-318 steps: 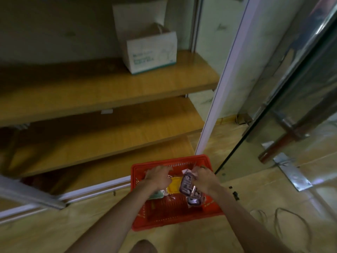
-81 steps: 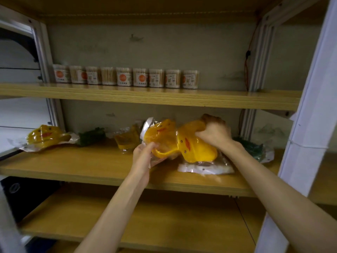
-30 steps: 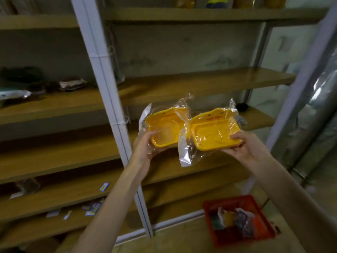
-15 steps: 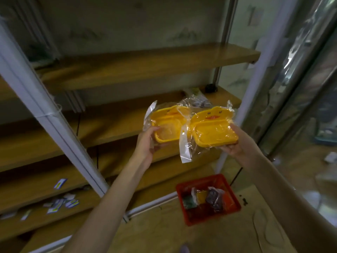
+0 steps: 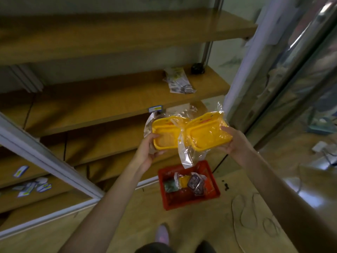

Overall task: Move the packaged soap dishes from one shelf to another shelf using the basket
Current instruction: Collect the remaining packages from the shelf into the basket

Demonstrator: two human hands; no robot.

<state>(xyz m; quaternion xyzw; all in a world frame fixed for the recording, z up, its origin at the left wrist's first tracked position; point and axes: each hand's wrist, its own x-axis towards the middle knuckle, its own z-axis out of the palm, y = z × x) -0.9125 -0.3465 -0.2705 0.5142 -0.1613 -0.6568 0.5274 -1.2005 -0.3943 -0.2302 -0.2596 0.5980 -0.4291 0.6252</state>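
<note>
I hold two yellow duck-faced soap dishes in clear plastic wrap, side by side in the air. My left hand (image 5: 148,150) grips the left soap dish (image 5: 165,136) by its lower left edge. My right hand (image 5: 233,141) grips the right soap dish (image 5: 206,133) by its right edge. Both dishes hang above and a little behind the red basket (image 5: 215,187), which stands on the floor and holds several wrapped packages, one yellow, one green, one dark.
Wooden shelves (image 5: 113,101) on a white metal frame (image 5: 54,161) fill the left and back. A packet pile (image 5: 179,83) lies on the middle shelf. Loose labels (image 5: 31,187) lie on a low shelf. A glass door (image 5: 284,73) stands at the right. My foot (image 5: 162,233) is near the basket.
The view has tilted down and nearer to the basket. Both hands still hold the two dishes, now lower in front of the shelves and closer above the basket.
</note>
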